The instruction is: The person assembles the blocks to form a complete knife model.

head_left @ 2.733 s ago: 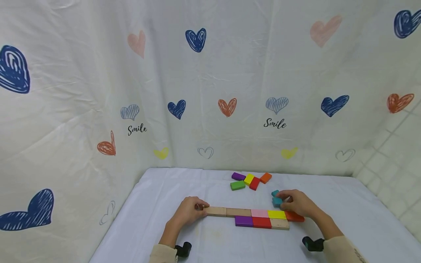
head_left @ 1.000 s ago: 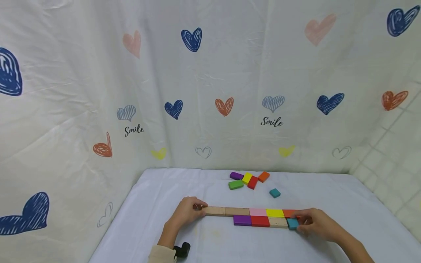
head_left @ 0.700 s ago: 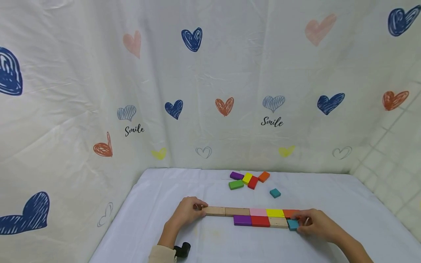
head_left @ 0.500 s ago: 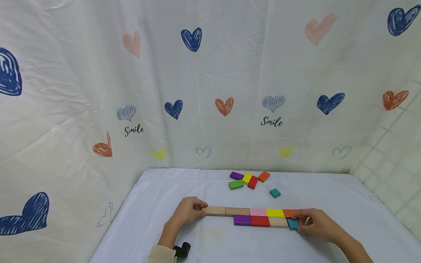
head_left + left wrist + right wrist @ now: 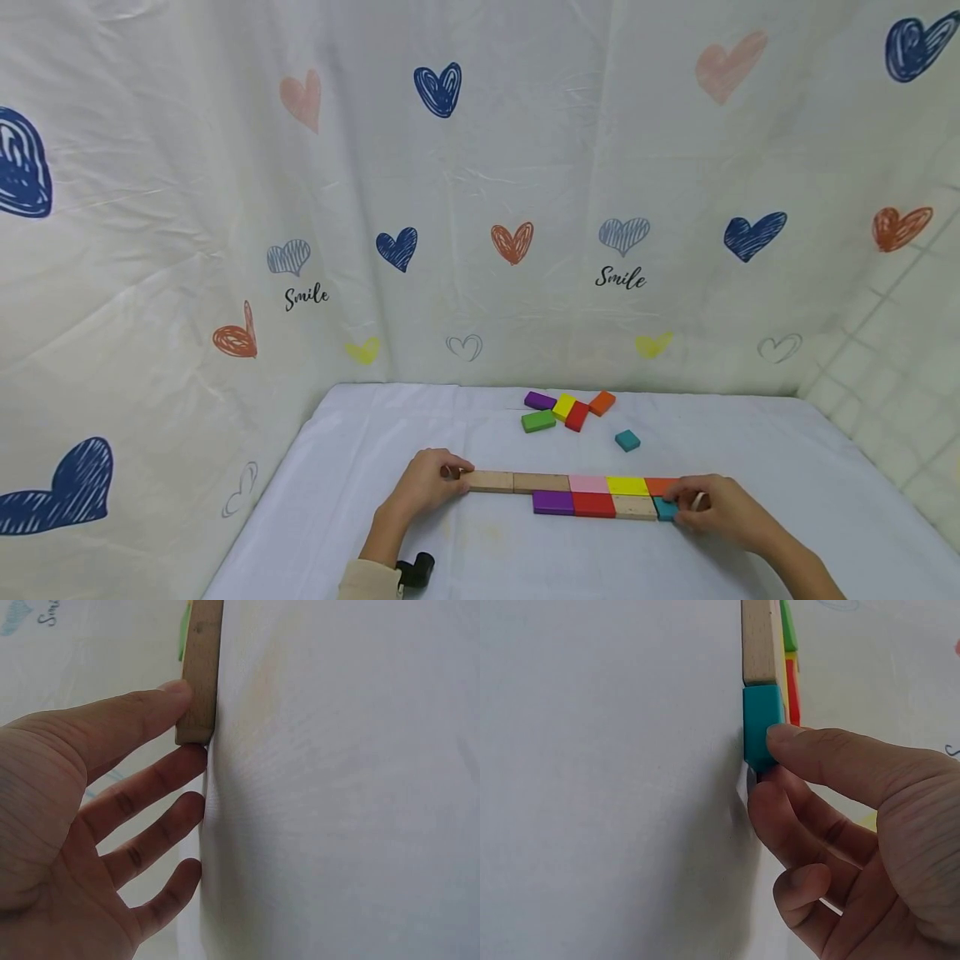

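Observation:
Two rows of flat wooden blocks lie against each other on the white cloth. In the back row are a plain block [image 5: 491, 482], another plain one, a pink block [image 5: 589, 484], a yellow block [image 5: 627, 486] and an orange block [image 5: 660, 485]. Purple [image 5: 553, 502], red and plain blocks make up the front row, with a teal block [image 5: 663, 509] at its right end. My left hand [image 5: 429, 485] holds the leftmost plain block's end between thumb and index finger. My right hand [image 5: 720, 510] pinches the teal block, which meets the plain block [image 5: 760, 645] in the right wrist view.
Farther back lies a loose cluster of purple, yellow, red, orange and green blocks [image 5: 538, 421]. A second teal block [image 5: 627, 440] sits apart, nearer the rows. Behind the table hangs a white curtain [image 5: 555, 175] printed with hearts.
My right hand has brought one teal block from behind the rows to the front row's right end, then nudged it slightly left. The left hand keeps its place.

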### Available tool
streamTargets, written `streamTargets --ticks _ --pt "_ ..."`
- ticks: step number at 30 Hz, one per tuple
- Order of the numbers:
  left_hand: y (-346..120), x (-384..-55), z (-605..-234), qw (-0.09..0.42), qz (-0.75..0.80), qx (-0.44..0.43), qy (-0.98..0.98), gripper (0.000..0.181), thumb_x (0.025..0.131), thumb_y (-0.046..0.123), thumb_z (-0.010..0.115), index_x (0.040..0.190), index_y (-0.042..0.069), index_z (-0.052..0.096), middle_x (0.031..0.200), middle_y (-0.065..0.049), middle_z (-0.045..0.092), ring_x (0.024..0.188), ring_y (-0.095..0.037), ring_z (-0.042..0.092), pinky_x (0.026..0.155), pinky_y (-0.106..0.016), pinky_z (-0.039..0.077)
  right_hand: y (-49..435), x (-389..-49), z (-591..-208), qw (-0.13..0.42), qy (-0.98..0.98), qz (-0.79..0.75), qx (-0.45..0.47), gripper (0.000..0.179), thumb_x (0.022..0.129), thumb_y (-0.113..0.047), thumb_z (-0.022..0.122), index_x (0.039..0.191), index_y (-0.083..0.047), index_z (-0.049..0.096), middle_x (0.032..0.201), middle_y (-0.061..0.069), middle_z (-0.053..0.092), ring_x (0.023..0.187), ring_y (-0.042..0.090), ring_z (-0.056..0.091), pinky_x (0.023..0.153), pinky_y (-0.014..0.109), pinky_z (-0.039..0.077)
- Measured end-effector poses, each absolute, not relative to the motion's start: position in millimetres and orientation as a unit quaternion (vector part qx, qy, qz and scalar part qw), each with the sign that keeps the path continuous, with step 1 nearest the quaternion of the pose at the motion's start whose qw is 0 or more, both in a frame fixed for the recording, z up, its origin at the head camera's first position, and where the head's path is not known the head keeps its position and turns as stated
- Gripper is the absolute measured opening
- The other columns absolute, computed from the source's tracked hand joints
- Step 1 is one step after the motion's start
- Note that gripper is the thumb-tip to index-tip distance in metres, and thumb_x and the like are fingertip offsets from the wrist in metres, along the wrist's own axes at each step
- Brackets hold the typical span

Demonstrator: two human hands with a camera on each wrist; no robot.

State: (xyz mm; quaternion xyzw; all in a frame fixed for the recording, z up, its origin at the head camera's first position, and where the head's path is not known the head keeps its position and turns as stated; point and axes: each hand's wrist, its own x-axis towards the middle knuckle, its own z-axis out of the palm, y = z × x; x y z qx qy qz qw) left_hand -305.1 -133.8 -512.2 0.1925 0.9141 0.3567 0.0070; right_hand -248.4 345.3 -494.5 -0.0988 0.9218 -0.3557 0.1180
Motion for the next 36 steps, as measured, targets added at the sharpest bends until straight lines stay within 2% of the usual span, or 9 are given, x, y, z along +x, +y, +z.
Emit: streamTargets --ticks 27,36 --pt "-133 -306 -512 0.007 0.352 0.195 0.915 0.022 0.083 0.016 0.084 0.105 0.018 0.081 0.089 0.004 0.071 0.084 -0.013 0.059 0.074 -0.029 0.047 342 -250 -495 0.119 0.927 -0.345 -0.091 0.031 0.088 -0.02 0.08 0.116 -0.007 0.072 0.087 0.001 0.059 0.081 0.016 0.053 0.064 0.022 0.049" --pt "-134 -308 -513 0.01 0.348 0.192 0.917 0.022 0.084 0.017 0.084 0.106 0.019 0.081 0.09 0.004 0.071 0.084 -0.013 0.059 0.075 -0.029 0.047 343 -258 -473 0.105 0.931 -0.331 -0.108 0.027 0.091 -0.024 0.077 0.113 -0.01 0.073 0.091 0.001 0.065 0.075 0.012 0.054 0.063 0.023 0.05"
